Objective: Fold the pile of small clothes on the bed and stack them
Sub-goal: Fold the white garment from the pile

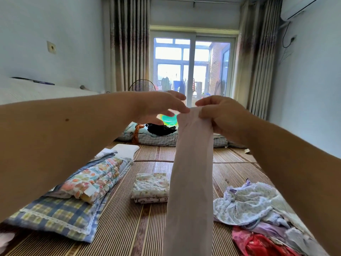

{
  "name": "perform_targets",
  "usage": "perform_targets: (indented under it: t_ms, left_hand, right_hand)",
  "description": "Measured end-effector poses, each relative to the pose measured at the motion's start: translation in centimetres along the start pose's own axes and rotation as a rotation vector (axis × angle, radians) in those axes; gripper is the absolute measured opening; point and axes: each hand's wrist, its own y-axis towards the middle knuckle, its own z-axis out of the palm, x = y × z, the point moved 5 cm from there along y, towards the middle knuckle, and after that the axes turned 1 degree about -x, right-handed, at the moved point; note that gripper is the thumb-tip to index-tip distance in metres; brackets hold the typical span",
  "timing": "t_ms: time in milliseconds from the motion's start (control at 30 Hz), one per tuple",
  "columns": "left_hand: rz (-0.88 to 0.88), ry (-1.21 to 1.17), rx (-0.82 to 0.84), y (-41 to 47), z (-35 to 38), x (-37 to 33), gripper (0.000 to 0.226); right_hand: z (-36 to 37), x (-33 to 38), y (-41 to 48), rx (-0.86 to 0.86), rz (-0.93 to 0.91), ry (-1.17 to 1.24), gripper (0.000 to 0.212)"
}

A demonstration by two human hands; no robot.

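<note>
Hands: two, left hand (158, 106) and right hand (221, 115). One pink garment (190, 172) is hanging at 6 o'clock. At least two folded pieces (151, 187) are lying stacked at 7 o'clock; one loose pile (258, 215) is sitting at 4 o'clock — pieces uncountable.

The pink garment (190, 172) is thin, soft cloth, matt and smooth, hanging limp. The bed's mat (234, 174) is woven of fine strips, ribbed, with a faint sheen. The folded stack (150, 187) is printed cloth, matt and lightly crinkled. In the unfolded pile (249, 204) the lilac floral cloth is thin and rumpled, while the red piece (258, 244) looks glossy, like satin. The floral quilt (96, 178) is padded, stitched cloth; the plaid pillow (55, 215) beneath it has a lace edge. The green basin (168, 120) looks like shiny plastic.
</note>
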Motion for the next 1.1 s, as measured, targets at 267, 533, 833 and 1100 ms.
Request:
perform_targets:
  t_ms: [267, 533, 833, 1100]
  left_hand:
    - [0.049, -0.234, 0.178, 2.1, 2.2, 3.7, 0.029]
    - [-0.130, -0.041, -0.052, 6.5, 3.9, 7.9, 0.012]
    - [0.136, 0.079, -0.425, 14.8, 3.1, 8.0, 0.010]
    - [0.352, 0.106, -0.608, 15.9, 0.7, 4.5, 0.043]
  right_hand:
    - [-2.6, -0.8, 0.9, 0.107, 0.087, 0.231, 0.014]
    - [-1.8, -8.5, 2.7, 0.053, 0.335, -0.102, 0.007]
    - [-3.1, -11.3, 12.1, -0.247, 0.001, -0.221, 0.019]
    - [-5.3, -8.4, 14.5, -0.292, -0.218, -0.182, 0.011]
